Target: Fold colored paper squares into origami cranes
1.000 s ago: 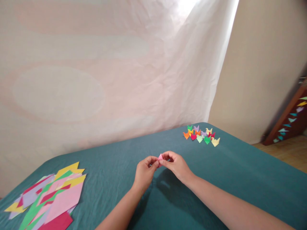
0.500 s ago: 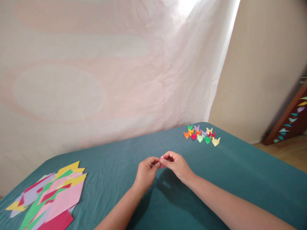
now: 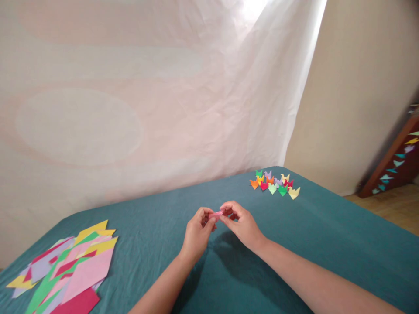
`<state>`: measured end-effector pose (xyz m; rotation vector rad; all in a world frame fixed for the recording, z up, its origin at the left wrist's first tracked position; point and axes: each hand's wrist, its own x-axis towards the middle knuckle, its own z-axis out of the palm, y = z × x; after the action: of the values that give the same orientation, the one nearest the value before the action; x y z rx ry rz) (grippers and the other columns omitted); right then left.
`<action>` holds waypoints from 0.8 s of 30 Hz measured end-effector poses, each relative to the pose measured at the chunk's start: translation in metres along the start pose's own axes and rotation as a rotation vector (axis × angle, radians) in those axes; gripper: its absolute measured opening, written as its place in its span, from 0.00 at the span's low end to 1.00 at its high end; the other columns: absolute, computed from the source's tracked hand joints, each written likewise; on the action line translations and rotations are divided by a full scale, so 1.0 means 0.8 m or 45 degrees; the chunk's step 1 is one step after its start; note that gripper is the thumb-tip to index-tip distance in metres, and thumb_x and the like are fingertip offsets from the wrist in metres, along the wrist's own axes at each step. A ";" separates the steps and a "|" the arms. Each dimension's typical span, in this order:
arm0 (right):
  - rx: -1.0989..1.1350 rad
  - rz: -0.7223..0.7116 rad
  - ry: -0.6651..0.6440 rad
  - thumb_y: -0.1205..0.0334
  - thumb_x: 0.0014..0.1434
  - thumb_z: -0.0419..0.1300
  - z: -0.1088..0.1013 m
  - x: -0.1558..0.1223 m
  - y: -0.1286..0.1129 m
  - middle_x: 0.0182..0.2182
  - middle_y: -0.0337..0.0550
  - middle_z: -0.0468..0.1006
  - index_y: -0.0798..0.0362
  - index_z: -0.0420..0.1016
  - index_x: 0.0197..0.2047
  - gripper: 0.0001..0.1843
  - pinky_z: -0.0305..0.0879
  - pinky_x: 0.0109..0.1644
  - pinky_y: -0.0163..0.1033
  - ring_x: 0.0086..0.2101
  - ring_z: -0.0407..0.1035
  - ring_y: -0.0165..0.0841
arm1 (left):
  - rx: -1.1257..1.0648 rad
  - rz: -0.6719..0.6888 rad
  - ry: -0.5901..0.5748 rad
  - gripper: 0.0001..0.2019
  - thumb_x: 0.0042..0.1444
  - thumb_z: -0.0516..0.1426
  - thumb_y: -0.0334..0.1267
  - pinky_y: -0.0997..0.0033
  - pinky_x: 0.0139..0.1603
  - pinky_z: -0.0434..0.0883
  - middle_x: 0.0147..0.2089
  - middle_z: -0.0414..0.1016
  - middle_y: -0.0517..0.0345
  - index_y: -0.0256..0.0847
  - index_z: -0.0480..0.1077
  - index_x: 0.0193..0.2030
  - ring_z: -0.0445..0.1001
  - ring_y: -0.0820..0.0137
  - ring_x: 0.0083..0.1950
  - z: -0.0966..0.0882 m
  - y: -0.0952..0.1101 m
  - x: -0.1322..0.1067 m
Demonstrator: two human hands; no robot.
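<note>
Between my fingertips is a small folded piece of pink paper [image 3: 215, 215], held a little above the green cloth. My left hand [image 3: 199, 229] pinches its left end between thumb and fingers. At the other end, my right hand [image 3: 241, 223] is closed in a pinch on the paper's right tip. The paper looks narrow and lies nearly level; its exact folds are too small to make out.
A green cloth [image 3: 147, 244] covers the table. Loose sheets of coloured paper [image 3: 88, 274] are piled at the left. Several small folded paper birds [image 3: 273, 188] stand in rows at the back right. Behind hangs a pale curtain [image 3: 183, 109]; a dark red board [image 3: 389, 174] leans at far right.
My hands have drawn slightly apart and up, so more of the pink paper shows between them. It now looks turned to a narrow, flatter side.
</note>
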<state>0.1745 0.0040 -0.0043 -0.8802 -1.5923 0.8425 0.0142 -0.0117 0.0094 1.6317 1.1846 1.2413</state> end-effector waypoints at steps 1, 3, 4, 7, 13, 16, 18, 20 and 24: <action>-0.037 -0.029 -0.006 0.61 0.56 0.59 -0.001 0.000 -0.002 0.32 0.38 0.75 0.50 0.70 0.39 0.06 0.64 0.35 0.33 0.32 0.70 0.30 | 0.041 0.016 0.004 0.05 0.55 0.55 0.38 0.75 0.32 0.66 0.27 0.69 0.63 0.40 0.66 0.36 0.69 0.73 0.28 0.000 0.001 -0.001; -0.090 -0.076 -0.008 0.61 0.57 0.58 -0.001 -0.001 -0.004 0.31 0.37 0.75 0.50 0.71 0.36 0.04 0.64 0.35 0.33 0.32 0.70 0.30 | 0.100 0.025 -0.012 0.05 0.55 0.55 0.37 0.76 0.31 0.65 0.27 0.68 0.63 0.39 0.68 0.36 0.68 0.73 0.29 0.001 0.002 -0.002; -0.112 -0.097 -0.003 0.62 0.58 0.58 -0.002 -0.002 -0.005 0.30 0.37 0.75 0.50 0.72 0.36 0.03 0.64 0.35 0.33 0.32 0.70 0.30 | 0.122 0.023 -0.016 0.05 0.55 0.55 0.37 0.76 0.31 0.64 0.28 0.68 0.62 0.39 0.69 0.37 0.67 0.73 0.29 0.001 0.003 -0.002; -0.175 -0.169 0.027 0.63 0.58 0.58 -0.002 -0.002 -0.006 0.31 0.38 0.75 0.50 0.72 0.37 0.03 0.64 0.36 0.33 0.31 0.69 0.30 | 0.198 0.016 0.004 0.07 0.55 0.55 0.39 0.75 0.31 0.64 0.28 0.69 0.60 0.38 0.71 0.35 0.67 0.72 0.29 0.000 0.003 -0.001; -0.296 -0.213 0.021 0.64 0.58 0.58 -0.003 -0.001 -0.003 0.30 0.38 0.75 0.50 0.73 0.35 0.03 0.63 0.36 0.33 0.31 0.69 0.30 | 0.316 0.109 0.031 0.09 0.56 0.55 0.41 0.75 0.33 0.63 0.30 0.70 0.59 0.39 0.74 0.34 0.67 0.71 0.32 -0.003 0.005 -0.002; -0.324 -0.196 0.002 0.65 0.58 0.58 -0.003 -0.001 -0.003 0.31 0.38 0.76 0.51 0.73 0.37 0.03 0.63 0.37 0.33 0.32 0.69 0.30 | 0.309 0.100 0.043 0.11 0.57 0.55 0.43 0.75 0.34 0.64 0.32 0.71 0.58 0.40 0.74 0.38 0.68 0.70 0.33 -0.004 0.006 -0.002; -0.355 -0.213 -0.016 0.66 0.59 0.57 -0.004 -0.002 -0.004 0.31 0.37 0.75 0.50 0.72 0.37 0.03 0.62 0.37 0.33 0.31 0.68 0.30 | 0.274 0.050 0.040 0.12 0.57 0.54 0.44 0.75 0.33 0.64 0.30 0.71 0.59 0.39 0.74 0.38 0.68 0.70 0.32 -0.004 0.005 -0.001; -0.385 -0.226 -0.022 0.66 0.59 0.57 -0.005 -0.002 -0.004 0.31 0.38 0.75 0.51 0.72 0.36 0.03 0.62 0.37 0.33 0.31 0.67 0.30 | 0.220 -0.004 0.023 0.13 0.57 0.54 0.46 0.75 0.32 0.64 0.27 0.69 0.60 0.38 0.73 0.36 0.68 0.71 0.29 -0.005 0.003 0.001; -0.412 -0.227 -0.019 0.65 0.59 0.57 -0.006 -0.002 -0.005 0.30 0.38 0.74 0.50 0.71 0.35 0.02 0.62 0.36 0.34 0.30 0.67 0.31 | 0.069 -0.063 -0.037 0.14 0.56 0.54 0.47 0.75 0.30 0.64 0.24 0.68 0.61 0.37 0.71 0.34 0.66 0.72 0.27 -0.005 0.001 0.003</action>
<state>0.1793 0.0009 -0.0003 -0.9404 -1.8207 0.4734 0.0104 -0.0091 0.0117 1.6445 1.2426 1.1602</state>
